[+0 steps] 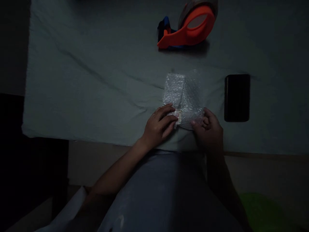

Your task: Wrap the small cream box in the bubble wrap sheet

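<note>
Bubble wrap lies toward the near edge of a cloth-covered table in the head view, its far left part denser and its right part clearer. The left hand rests on the near left side of the wrap, fingers close together beside a small yellowish piece; whether it grips or only presses, I cannot tell. The right hand pinches the wrap's near right edge between thumb and fingers. On the far side stands an orange and blue tape dispenser. To the right of the wrap, well apart from the dispenser, lies a dark rectangular object.
</note>
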{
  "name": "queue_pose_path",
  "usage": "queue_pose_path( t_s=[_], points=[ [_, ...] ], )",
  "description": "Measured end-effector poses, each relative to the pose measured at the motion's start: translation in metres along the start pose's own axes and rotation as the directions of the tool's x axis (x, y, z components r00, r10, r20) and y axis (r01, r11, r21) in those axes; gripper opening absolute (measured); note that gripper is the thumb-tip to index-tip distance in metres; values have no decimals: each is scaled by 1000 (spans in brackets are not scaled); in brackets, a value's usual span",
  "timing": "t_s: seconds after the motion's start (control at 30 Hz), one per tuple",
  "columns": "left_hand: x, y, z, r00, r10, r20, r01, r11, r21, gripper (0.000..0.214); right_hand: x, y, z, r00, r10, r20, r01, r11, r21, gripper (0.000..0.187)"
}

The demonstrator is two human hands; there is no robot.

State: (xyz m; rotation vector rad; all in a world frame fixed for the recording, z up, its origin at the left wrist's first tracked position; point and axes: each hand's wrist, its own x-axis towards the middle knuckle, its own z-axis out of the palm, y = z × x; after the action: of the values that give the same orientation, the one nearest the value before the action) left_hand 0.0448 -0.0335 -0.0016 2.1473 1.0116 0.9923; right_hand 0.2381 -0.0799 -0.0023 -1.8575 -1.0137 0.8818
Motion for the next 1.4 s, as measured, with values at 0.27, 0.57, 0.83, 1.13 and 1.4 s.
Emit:
queue_pose_path(
  t_s=[0.27,0.57,0.83,1.13,1.4],
  points=[
    [-3,2,9,997,-9,-74,8,1000,-18,10,-11,-48,30,998,-23,56,19,997,80,26],
    [-8,-4,4,999,-28,-20,25,987,-157,41,-21,-60,28,860,-436,265,497,834,-241,30],
    [4,-26,-27,969,136,206,-154,985,73,39,-24,-49,31,784,-533,317,620,656,-431,21],
    [6,-21,-28,983,84,163,-108,984,144,35,-13,-27,21,592,-675,440,806,495,-324,24],
    [44,-3,-20,935,-349,-61,349,937,-21,21,-12,-28,22,581,-652,487,813,437,-385,30]
  ],
)
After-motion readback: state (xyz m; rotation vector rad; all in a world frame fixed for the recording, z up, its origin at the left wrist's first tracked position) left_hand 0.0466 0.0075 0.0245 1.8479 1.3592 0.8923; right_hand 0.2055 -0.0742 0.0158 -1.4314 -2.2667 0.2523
